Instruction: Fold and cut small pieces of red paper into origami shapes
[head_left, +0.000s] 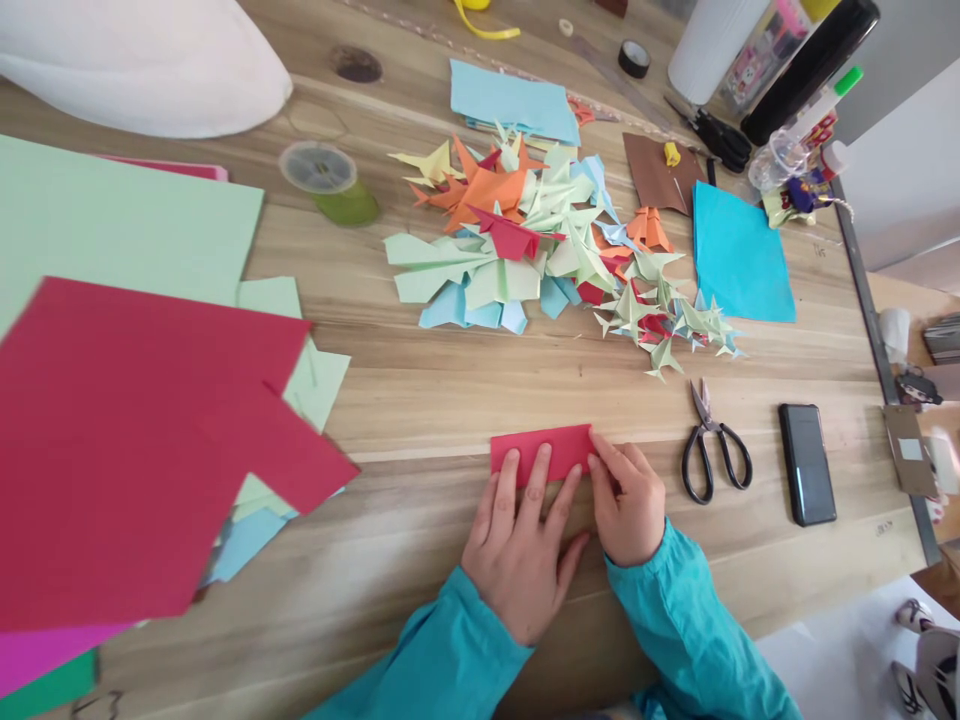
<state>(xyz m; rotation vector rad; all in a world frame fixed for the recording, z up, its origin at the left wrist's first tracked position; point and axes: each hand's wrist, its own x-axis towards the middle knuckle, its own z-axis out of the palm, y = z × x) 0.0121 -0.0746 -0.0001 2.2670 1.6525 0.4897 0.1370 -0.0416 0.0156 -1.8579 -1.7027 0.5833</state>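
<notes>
A small folded red paper [525, 443] lies on the wooden table in front of me. My left hand [525, 550] rests flat over its lower part, fingers spread and pressing it down. At the paper's right end, my right hand [628, 497] pinches the edge between thumb and forefinger, its other fingers curled. Black-handled scissors [706, 440] lie partly open to the right of that hand. Farther back is a heap of folded paper shapes [517, 225] in orange, green, blue, yellow and red.
Large red paper [135, 440] and green paper sheets [120, 220] cover the left side. A phone [806, 463] lies on the right. Turquoise paper [741, 250], a thread spool [328, 180] and a black tape roll [634, 58] sit farther back. The table's dark edge [870, 300] runs along the right.
</notes>
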